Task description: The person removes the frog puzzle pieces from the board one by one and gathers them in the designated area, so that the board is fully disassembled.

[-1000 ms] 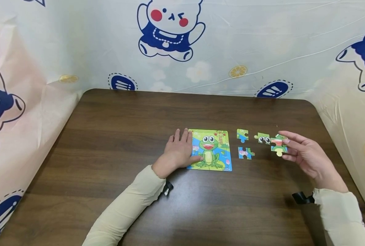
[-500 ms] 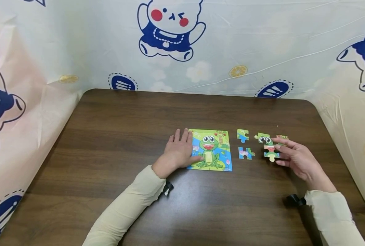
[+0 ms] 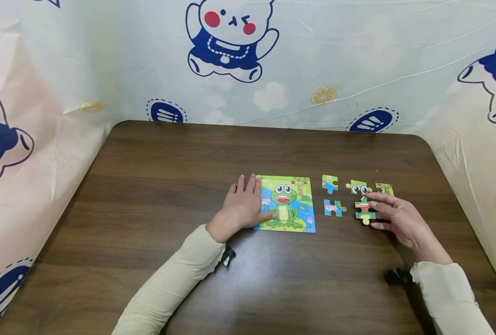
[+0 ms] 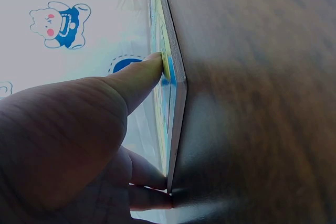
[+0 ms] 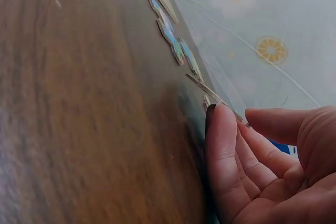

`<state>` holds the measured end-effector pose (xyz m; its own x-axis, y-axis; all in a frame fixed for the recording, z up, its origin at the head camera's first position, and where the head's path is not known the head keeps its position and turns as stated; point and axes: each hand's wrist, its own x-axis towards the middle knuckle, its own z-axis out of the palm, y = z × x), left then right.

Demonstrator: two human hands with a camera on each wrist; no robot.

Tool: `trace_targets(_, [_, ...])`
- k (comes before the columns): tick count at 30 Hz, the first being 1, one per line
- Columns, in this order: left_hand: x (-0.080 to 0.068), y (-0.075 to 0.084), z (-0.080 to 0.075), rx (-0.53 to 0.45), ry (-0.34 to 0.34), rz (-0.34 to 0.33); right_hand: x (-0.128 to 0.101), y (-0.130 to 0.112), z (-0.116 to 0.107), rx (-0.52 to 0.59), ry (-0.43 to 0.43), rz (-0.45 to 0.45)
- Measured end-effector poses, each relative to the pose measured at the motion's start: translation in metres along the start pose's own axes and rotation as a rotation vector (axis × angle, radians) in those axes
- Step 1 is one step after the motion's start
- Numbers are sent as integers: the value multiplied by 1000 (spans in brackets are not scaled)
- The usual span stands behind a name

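Note:
My left hand point(image 3: 241, 207) lies with straight fingers along the left edge of the frog puzzle board point(image 3: 305, 204), its thumb resting on the picture. In the left wrist view the thumb point(image 4: 131, 82) presses the board's face while fingertips touch its edge. A puzzle piece point(image 3: 363, 215) showing the frog's mouth and belly is pinched in my right hand point(image 3: 406, 225). The right wrist view has this piece point(image 5: 207, 88) tilted, between thumb and fingers. Just above it in the head view lies the frog-eyes piece point(image 3: 358, 187).
Two loose pieces, one green and blue point(image 3: 329, 182) and one with pink flowers point(image 3: 333, 208), lie between board and right hand. Another green piece point(image 3: 385, 188) sits behind that hand. A brown table point(image 3: 181, 163) meets a printed cloth point(image 3: 273, 100) at its back edge.
My right hand has carried the mouth-and-belly piece left and slightly toward me, below the eyes piece, uncovering the green piece behind it. The left hand has stayed still.

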<state>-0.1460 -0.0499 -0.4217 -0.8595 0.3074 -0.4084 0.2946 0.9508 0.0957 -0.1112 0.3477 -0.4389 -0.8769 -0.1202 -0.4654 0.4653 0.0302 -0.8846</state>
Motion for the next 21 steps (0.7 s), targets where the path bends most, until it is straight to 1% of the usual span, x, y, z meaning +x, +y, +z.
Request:
trace_targets(2, [0,0,0,-3,1,-1,-1,-1,2,-12,5,6])
trace_targets(6, [1,0,0,-4,2,-1,-3,-3,5,-86,29,4])
trace_targets(7, [1,0,0,-5,2,-1,-4,-4,5,-111,36,2])
trace_targets(11, [1,-1,0,-1,2,1,-6,-7,9,-272,85,-14])
trace_targets(13, [1,-1,0,0,2,2,-7,-8,9,-328,105,-22])
trace_targets(16, [1,-1,0,2,0,2,-8,-8,9,-347,119,-29])
trace_targets(21, [1,-2,1,-1,-4,4,-10,-7,4,-332,123,-36])
